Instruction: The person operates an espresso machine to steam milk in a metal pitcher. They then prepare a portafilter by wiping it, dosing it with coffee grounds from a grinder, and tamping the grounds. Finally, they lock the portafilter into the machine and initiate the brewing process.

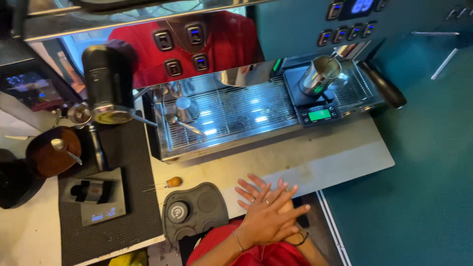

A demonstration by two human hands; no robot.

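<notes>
Down by the counter edge (345, 162), left hand (266, 219) lies flat over right hand (258, 194), fingers spread, gripping nothing, just resting beside the tamping mat (194, 209).

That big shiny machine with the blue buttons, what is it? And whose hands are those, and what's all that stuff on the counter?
It looks like a coffee machine, seen from a camera on the person's head, looking down. The left hand lies over the right hand, at the counter's edge; they hold nothing. A metal jug stands on a small scale on the machine's tray. On the left are a dark grinder, a bowl of brown powder with a spoon, and a second scale on a black mat. A round-holed grey mat lies beside the hands.
</notes>
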